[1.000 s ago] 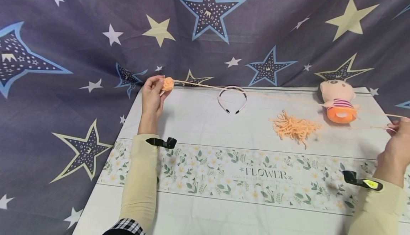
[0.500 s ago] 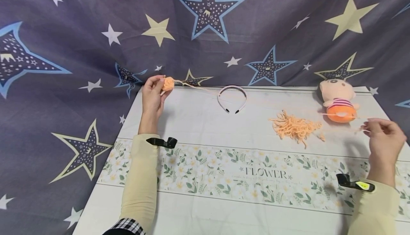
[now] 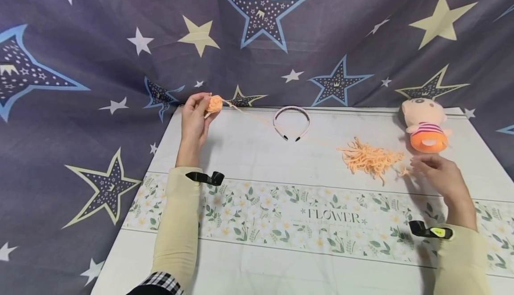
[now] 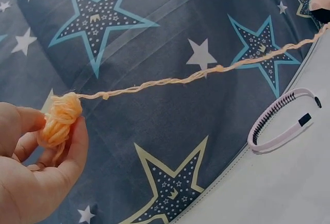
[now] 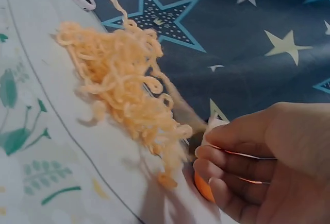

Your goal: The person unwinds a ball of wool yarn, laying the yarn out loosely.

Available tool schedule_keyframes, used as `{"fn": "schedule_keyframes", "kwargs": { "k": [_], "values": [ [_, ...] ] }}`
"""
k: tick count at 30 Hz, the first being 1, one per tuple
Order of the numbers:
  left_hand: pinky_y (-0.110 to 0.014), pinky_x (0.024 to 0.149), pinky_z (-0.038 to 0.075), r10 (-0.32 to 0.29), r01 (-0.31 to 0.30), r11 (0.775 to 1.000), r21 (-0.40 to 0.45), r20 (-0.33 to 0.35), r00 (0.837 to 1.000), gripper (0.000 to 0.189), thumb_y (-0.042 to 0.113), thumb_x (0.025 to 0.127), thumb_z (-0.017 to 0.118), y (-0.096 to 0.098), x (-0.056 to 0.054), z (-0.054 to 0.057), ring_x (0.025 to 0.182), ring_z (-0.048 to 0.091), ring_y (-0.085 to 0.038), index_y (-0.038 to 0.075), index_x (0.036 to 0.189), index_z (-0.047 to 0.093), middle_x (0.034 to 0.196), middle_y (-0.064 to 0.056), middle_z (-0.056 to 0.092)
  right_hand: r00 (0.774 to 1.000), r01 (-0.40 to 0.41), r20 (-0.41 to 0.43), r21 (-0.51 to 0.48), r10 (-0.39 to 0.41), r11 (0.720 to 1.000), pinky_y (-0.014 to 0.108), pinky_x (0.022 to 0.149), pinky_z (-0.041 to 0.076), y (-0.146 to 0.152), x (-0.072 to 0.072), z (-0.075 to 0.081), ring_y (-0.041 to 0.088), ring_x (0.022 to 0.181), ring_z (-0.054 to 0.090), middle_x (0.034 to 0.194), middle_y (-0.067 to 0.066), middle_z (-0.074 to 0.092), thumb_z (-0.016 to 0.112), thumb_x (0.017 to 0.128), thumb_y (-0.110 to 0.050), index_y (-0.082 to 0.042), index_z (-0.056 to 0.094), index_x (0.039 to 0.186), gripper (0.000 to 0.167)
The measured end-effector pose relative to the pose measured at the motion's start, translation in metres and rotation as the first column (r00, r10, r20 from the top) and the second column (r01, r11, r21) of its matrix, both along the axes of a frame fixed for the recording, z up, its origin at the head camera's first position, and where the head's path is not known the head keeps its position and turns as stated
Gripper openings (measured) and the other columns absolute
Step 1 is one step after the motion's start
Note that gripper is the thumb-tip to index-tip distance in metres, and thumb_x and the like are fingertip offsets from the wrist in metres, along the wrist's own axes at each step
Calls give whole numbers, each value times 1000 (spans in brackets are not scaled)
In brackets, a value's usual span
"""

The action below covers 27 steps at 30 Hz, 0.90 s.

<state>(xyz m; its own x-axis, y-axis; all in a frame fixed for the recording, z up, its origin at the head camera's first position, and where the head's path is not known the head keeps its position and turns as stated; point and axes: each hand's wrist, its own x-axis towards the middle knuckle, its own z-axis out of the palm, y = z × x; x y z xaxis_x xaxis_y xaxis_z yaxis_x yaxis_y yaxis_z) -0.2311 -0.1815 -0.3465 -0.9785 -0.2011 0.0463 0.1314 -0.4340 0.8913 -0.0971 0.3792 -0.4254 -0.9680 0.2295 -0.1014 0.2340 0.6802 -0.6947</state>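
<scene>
At the far left of the table, my left hand (image 3: 192, 121) holds a small wound ball of orange yarn (image 4: 61, 121) between thumb and fingers. From the ball a yarn strand (image 4: 170, 81) runs off to the right, fairly straight in the left wrist view. A tangled pile of loose yarn (image 3: 367, 159) lies on the right half of the table. My right hand (image 3: 443, 176) is just right of that pile, fingers bent and fingertips together. A blurred strand leads from the pile to its thumb and fingertips (image 5: 219, 134), which appear to pinch it.
A pale pink headband (image 3: 292, 108) lies at the table's back middle, with the strand passing over it. Behind my right hand, a plush doll (image 3: 426, 127) in a striped top and orange bottom lies near the back edge. A star-patterned cloth (image 3: 257, 76) hangs behind the table.
My right hand has come in from the far right edge towards the yarn pile. The strand, taut before, now sags in the head view. My left hand has shifted slightly right with the ball.
</scene>
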Motion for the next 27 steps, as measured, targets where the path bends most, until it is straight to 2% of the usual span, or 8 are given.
{"fn": "schedule_keyframes", "kwargs": {
  "k": [2, 5, 8, 11, 14, 19, 24, 27],
  "values": [
    [-26, 77, 59, -12, 12, 1000, -10, 6, 1000, 8, 14, 98, 54, 1, 1, 0, 92, 59, -16, 8, 100, 59, 119, -12, 53, 999, -32, 17, 34, 31, 999, 26, 66, 42, -3, -1, 0, 13, 90, 54, 103, 1, 65, 47, 99, -38, 3, 56, 123, 49],
    [-28, 79, 58, -26, 27, 999, -31, 22, 999, 16, 20, 100, 48, 4, 1, 0, 95, 58, -16, 8, 102, 60, 116, -12, 53, 998, -55, 22, 52, 54, 997, 32, 71, 42, -9, -2, 3, 35, 107, 50, 126, 28, 53, 44, 100, -37, 5, 55, 125, 49],
    [-28, 80, 58, -46, 47, 998, -47, 28, 999, 21, 21, 102, 45, 6, 1, 1, 97, 58, -17, 7, 104, 60, 117, -12, 53, 998, -56, 0, 77, 56, 995, 32, 71, 43, -14, -4, 8, 40, 109, 51, 123, 30, 55, 45, 100, -36, 5, 55, 125, 48],
    [-27, 80, 59, -63, 65, 996, -55, 24, 998, 19, 17, 101, 46, 8, 2, 1, 97, 59, -18, 6, 105, 61, 118, -13, 52, 998, -32, -43, 106, 37, 994, 28, 67, 45, -24, -7, 14, 28, 100, 56, 119, 26, 60, 48, 99, -36, 1, 57, 124, 46],
    [-26, 79, 59, -85, 86, 994, -73, 17, 996, 16, 14, 100, 48, 12, 3, 2, 96, 59, -17, 6, 107, 60, 116, -11, 52, 995, 9, -104, 113, 3, 994, 23, 65, 44, -37, -12, 22, 16, 94, 53, 118, 23, 61, 50, 99, -35, -1, 59, 124, 43],
    [-23, 73, 59, -105, 105, 991, -87, 5, 994, 13, 8, 99, 49, 18, 4, 2, 91, 60, -15, 7, 107, 60, 111, -7, 55, 977, 39, -213, 83, -20, 996, 27, 70, 43, -63, -24, 34, 17, 94, 53, 114, 21, 63, 50, 99, -31, -2, 61, 119, 38],
    [-22, 70, 59, -115, 115, 990, -86, 3, 993, 14, 2, 98, 49, 25, 4, 2, 85, 59, -13, 8, 108, 58, 102, -4, 55, 955, 0, -297, 40, 12, 999, 22, 73, 42, -90, -37, 44, -4, 85, 48, 110, 18, 64, 51, 99, -30, -3, 63, 115, 34],
    [-21, 70, 58, -120, 120, 988, -99, 11, 993, 17, 1, 98, 50, 27, 5, 3, 85, 58, -12, 7, 112, 56, 102, -3, 56, 940, -43, -338, 12, 44, 999, 17, 75, 42, -108, -47, 49, -11, 82, 46, 109, 16, 65, 54, 98, -29, -5, 64, 113, 31]
  ]
}}
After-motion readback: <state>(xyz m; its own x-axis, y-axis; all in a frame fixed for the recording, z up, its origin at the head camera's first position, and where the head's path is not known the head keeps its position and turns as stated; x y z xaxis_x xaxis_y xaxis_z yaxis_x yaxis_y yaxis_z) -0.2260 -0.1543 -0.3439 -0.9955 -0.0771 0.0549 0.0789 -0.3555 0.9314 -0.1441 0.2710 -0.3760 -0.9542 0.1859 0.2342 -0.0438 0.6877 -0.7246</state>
